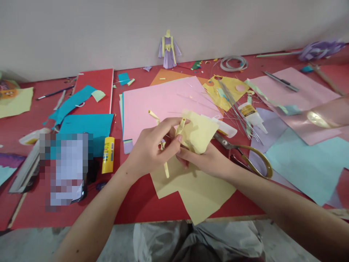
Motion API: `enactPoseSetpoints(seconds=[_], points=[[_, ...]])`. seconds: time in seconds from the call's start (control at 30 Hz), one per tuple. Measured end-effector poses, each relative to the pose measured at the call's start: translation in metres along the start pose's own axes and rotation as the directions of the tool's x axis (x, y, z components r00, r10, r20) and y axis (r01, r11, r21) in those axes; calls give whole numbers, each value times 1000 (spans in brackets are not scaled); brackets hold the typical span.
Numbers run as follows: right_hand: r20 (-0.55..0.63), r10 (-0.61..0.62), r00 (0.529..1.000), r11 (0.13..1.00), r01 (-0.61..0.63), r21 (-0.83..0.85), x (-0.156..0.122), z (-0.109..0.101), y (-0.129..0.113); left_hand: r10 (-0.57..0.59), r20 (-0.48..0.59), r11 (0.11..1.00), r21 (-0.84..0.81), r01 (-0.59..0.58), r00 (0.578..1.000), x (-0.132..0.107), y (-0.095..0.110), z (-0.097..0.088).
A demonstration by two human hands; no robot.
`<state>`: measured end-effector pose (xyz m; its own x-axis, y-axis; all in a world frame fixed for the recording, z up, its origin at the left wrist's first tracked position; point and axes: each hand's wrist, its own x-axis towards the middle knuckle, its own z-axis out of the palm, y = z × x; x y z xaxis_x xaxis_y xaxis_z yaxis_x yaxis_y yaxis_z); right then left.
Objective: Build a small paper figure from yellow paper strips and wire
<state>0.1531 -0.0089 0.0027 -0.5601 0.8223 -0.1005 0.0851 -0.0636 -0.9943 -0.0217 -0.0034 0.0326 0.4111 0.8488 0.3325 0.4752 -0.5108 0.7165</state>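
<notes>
My left hand (154, 145) is closed around a small piece of rolled pale-yellow paper (181, 126), pinched between thumb and fingers. Thin paper-wrapped limbs stick out past the hand, one at the upper left and one hanging below. The middle of this rolled piece is hidden by my fingers. Just beside it, my right hand (208, 158) grips a pale-yellow paper sheet (203, 133), its thumb close to my left fingertips. Under both hands lies a larger cut yellow sheet (201, 200). Scissors (256, 160) rest by my right wrist.
A purple and yellow paper doll (168, 51) stands against the wall. A glue stick (108, 154) and a blurred phone (69, 167) are at left. Pink sheets (163, 96), wires (231, 102), a glue bottle (251, 114) and light-blue paper (308, 163) cover the red table.
</notes>
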Motion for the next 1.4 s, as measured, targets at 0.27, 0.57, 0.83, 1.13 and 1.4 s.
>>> enactPoseSetpoints(seconds=[0.27, 0.57, 0.83, 1.13, 1.4], points=[[-26, -13, 1000, 994, 16, 110, -2, 1, -9, -27, 5, 992, -126, 28, 1000, 2, 2, 0], [-17, -70, 997, 993, 71, 90, -3, -3, -7, -27, 3, 995, -94, 27, 1000, 3, 2, -1], [-61, -26, 998, 995, 31, 94, -2, 0, -4, -45, 4, 997, -65, 45, 999, 1, 2, -1], [-108, -1, 994, 998, 8, 63, -1, 0, -2, -33, 24, 997, -69, 35, 999, 2, 0, 0], [-114, -26, 993, 999, 28, 20, 0, -1, 1, -28, 26, 997, -69, 30, 999, 1, -1, 0]])
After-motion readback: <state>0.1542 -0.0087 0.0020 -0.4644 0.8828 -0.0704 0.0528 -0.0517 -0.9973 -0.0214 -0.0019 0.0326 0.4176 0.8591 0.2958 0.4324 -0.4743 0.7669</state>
